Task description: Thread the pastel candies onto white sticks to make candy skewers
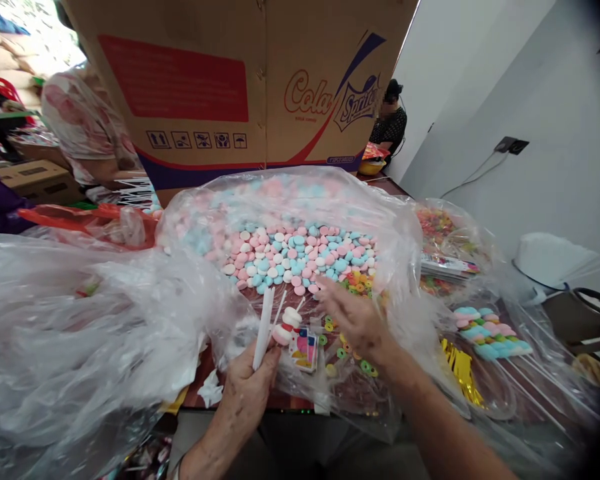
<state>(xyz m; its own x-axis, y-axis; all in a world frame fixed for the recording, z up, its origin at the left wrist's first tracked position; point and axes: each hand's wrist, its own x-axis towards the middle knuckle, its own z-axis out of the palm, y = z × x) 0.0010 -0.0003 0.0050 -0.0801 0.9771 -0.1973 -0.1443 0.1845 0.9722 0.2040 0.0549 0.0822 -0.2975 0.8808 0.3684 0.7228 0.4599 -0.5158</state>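
My left hand [247, 383] is closed around a bundle of thin white sticks [263, 330], which stand nearly upright. Beside the bundle, at my thumb, is a stick threaded with white marshmallows [291, 317] and a red piece between them. My right hand [355, 319], somewhat blurred, stretches its fingers toward the near edge of a heap of pink, blue and white marshmallows [293, 257]. Under and near that hand lie gummy rings [367, 367] in green, yellow and orange. A small stack of colourful printed cards [304, 349] rests between my hands.
Clear plastic sheeting [90, 313] spreads across the table and around the heap. A tall cardboard box [195, 87] stands behind. Finished marshmallow skewers [493, 331] and gold ties [463, 373] lie right. Two people, one at left [87, 127], one at right [393, 120], are beyond the box.
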